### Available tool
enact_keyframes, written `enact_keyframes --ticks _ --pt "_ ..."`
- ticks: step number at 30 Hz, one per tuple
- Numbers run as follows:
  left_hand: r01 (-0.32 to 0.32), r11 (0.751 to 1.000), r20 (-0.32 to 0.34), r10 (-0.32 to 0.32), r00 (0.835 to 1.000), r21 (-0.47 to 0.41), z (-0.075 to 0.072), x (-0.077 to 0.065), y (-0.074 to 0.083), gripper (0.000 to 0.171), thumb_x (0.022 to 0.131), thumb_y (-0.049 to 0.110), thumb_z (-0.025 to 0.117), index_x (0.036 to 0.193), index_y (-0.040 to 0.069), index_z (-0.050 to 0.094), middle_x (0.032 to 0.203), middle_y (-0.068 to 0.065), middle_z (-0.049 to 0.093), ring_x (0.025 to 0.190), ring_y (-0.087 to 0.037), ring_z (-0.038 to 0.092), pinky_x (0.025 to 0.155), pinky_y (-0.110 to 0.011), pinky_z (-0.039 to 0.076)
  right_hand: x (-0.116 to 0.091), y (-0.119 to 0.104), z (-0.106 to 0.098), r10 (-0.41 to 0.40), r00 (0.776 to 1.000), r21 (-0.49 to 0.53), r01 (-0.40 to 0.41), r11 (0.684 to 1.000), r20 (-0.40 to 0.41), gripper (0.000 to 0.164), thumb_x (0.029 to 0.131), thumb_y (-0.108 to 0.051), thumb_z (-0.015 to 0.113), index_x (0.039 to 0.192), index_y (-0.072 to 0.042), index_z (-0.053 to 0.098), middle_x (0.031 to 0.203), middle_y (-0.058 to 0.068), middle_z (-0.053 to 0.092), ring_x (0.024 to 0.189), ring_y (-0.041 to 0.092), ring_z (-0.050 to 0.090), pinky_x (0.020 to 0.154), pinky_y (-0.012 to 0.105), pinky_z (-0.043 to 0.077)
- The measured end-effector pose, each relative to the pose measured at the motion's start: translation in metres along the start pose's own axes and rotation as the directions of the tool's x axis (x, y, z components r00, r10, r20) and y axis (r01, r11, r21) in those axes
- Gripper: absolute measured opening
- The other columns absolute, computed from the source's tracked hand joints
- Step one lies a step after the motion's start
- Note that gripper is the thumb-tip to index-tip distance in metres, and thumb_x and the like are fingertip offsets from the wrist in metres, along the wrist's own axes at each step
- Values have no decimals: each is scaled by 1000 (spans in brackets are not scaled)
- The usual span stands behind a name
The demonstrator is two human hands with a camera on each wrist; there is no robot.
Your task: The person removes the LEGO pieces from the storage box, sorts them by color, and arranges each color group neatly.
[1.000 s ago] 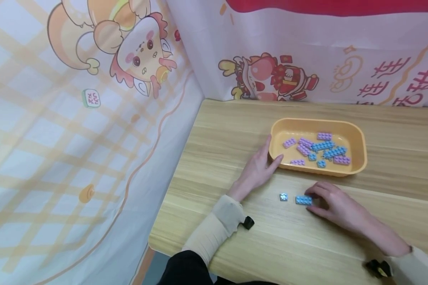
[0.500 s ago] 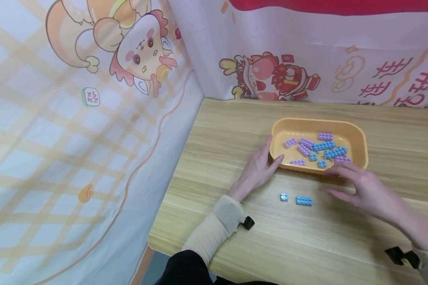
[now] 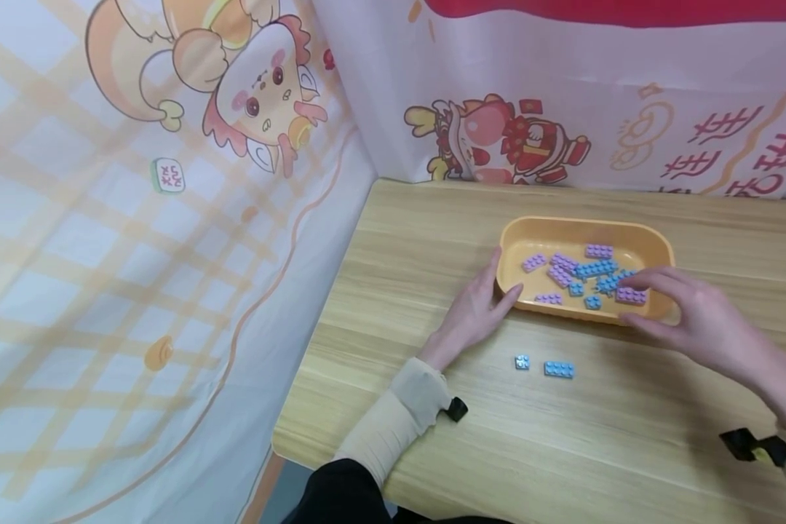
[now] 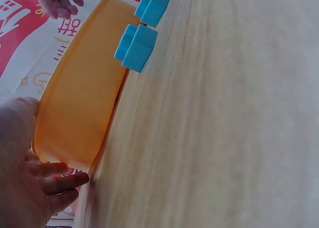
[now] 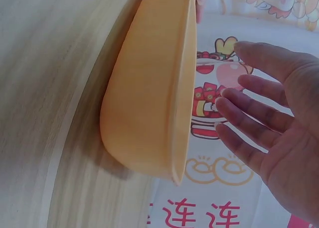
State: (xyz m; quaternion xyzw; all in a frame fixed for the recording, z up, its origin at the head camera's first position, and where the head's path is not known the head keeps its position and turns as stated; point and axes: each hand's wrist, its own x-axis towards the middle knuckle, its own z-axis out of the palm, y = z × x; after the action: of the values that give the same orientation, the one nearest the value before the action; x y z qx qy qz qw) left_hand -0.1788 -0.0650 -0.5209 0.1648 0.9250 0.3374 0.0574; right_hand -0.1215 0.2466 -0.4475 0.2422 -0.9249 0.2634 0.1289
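My left hand holds the left end of a shallow orange plastic tray, thumb at the front corner and fingers along the outside. In the left wrist view, the fingers lie round the end wall. Several purple and blue toy building bricks lie in the tray. Over its right end hovers my right hand, fingers spread apart from the thumb and nothing between them. Closest below are a purple brick and a partly covered blue brick. The right wrist view shows that hand above the rim.
On the wooden table, in front of the tray, lie a small square blue brick and a longer blue brick. Printed cloth hangs behind the table, and another sheet covers the left side.
My right hand has let go of the longer blue brick on the table and moved up and right, over the tray's right end. The left hand has stayed at the tray.
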Motion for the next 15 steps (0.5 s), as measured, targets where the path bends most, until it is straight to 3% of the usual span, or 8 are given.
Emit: enact_keyframes --ticks 3,4,7,10,15 --pt "0 1000 4 0 1000 0 0 0 0 86 115 56 48 179 18 6 181 -8 33 163 -29 45 136 -42 38 2 6 0 -1 1000 0 1 1000 -8 59 64 8 99 119 2 77 110 24 79 97 46 77 90 -11 32" --pt "1 1000 6 -1 1000 1 0 0 0 86 115 57 48 179 18 6 181 -8 33 163 -29 44 136 -42 38 2 8 0 -2 1000 -3 2 1000 -11 59 64 8 98 119 3 77 110 25 79 97 47 76 91 -6 43" --pt "2 1000 6 -2 1000 2 -1 0 1 86 115 58 47 179 18 5 181 -8 32 163 -29 44 137 -42 38 6 15 1 17 1000 3 -17 1000 0 57 67 8 97 120 5 76 111 28 79 100 51 75 91 32 68" --pt "0 1000 3 0 1000 1 -1 0 0 86 115 58 47 179 18 6 181 -8 32 163 -29 44 137 -42 38 12 20 2 98 994 26 -99 995 48 53 77 2 96 124 6 74 118 31 77 107 55 72 87 74 58" --pt "0 1000 6 0 1000 -1 -1 -1 0 86 115 58 46 179 17 6 182 -8 32 164 -29 43 137 -42 37 20 28 3 219 967 21 -223 975 129 53 87 -8 93 132 7 70 127 35 72 115 56 65 89 75 55"
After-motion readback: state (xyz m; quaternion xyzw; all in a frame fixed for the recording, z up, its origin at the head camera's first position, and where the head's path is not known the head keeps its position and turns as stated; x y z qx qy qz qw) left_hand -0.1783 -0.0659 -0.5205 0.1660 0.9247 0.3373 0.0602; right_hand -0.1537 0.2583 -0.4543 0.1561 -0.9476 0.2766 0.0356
